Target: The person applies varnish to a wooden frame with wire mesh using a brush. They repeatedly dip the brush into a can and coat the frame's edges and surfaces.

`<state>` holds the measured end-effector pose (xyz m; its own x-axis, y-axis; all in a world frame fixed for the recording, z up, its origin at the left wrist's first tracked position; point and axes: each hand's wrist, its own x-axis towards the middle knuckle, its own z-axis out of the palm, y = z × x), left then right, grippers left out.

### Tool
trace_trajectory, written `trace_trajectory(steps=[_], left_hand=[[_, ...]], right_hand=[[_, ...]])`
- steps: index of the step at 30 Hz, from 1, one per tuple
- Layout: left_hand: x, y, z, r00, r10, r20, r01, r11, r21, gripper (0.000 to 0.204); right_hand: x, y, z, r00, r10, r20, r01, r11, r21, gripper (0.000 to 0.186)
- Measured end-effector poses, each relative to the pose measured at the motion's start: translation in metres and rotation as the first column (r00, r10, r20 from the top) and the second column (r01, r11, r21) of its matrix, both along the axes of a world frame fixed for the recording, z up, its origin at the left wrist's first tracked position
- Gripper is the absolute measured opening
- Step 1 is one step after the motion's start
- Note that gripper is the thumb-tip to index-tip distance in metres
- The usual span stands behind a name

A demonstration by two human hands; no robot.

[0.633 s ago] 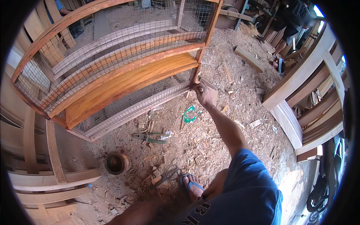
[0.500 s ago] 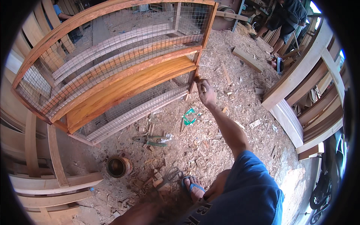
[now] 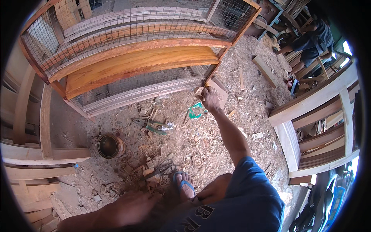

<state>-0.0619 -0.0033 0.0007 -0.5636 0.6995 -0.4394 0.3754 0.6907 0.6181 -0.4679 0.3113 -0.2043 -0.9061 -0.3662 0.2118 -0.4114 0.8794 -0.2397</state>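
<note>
My right hand [image 3: 210, 99] reaches forward to the lower end of a right-hand post [image 3: 211, 73] on a wooden frame with wire mesh. Its fingers are closed around a small brown thing, mostly hidden by them. The frame has an orange-brown stained board [image 3: 139, 69] across its middle, while its bottom rail [image 3: 147, 94] is pale. My left hand [image 3: 135, 205] hangs low near my body, dim and blurred, so its fingers cannot be made out. An open round tin [image 3: 109, 146] stands on the floor to the left.
Wood shavings and scraps cover the floor [image 3: 185, 143]. Pliers-like tools [image 3: 154, 127] and a green plastic piece [image 3: 197, 111] lie there. Curved wooden frames stand at left [image 3: 46, 154] and right [image 3: 317, 98]. A loose plank [image 3: 264, 71] lies farther off, near another person [image 3: 315, 40].
My right hand has moved down the post to its lower end. My left arm and hand have come further into view. The view has shifted, and the person at far right has changed posture.
</note>
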Motion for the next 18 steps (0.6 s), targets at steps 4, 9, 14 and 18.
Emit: trace_trajectory(steps=[4, 9, 14, 18], left_hand=[[0.003, -0.003, 0.002, 0.998, 0.063, 0.016, -0.064, 0.997, 0.040, 0.059], [-0.013, -0.003, 0.011, 0.984, 0.035, 0.174, -0.036, 0.999, 0.000, 0.059], [-0.020, -0.002, 0.019, 0.979, 0.037, 0.202, -0.047, 0.998, 0.047, 0.057], [-0.017, -0.006, 0.013, 0.988, 0.059, 0.139, -0.071, 0.994, 0.086, 0.056]], right_hand=[[0.015, 0.001, 0.005, 0.989, 0.085, -0.125, -0.082, 0.996, 0.023, 0.022], [-0.002, 0.000, 0.082, 0.754, 0.119, -0.646, -0.236, 0.967, -0.098, 0.014], [-0.020, -0.020, 0.144, 0.777, 0.124, -0.617, -0.260, 0.956, -0.135, 0.015], [-0.023, -0.031, 0.158, 0.833, -0.006, -0.553, 0.015, 1.000, 0.011, 0.016]])
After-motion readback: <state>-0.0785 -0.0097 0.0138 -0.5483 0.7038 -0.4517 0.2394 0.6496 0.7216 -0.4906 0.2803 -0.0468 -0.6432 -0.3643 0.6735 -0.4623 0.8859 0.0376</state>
